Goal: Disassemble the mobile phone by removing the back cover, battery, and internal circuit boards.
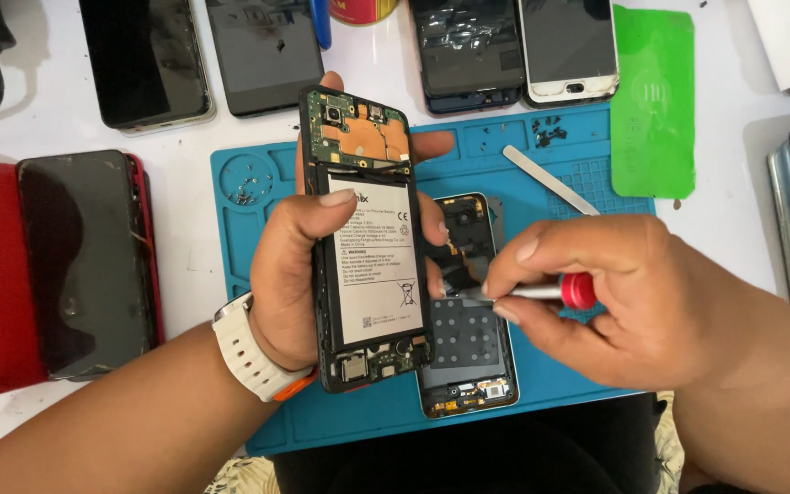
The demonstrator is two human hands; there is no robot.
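Observation:
My left hand [290,265] grips an opened black phone [368,247] upright above the mat, its back cover off, showing a white-labelled battery and a green and orange circuit board at the top. My thumb lies across the battery's top edge. My right hand [614,293] pinches a small screwdriver [555,291] with a red cap and metal shaft, its tip pointing left toward the phone's right edge. Beneath both hands a second phone frame [468,352] lies flat on the blue work mat [249,238]. A white watch band wraps my left wrist.
Several phones lie along the table's top edge and a dark phone [84,265] rests on a red case at left. A metal pry tool [550,180] and small screws [549,133] sit on the mat. A green sheet [653,105] lies at upper right.

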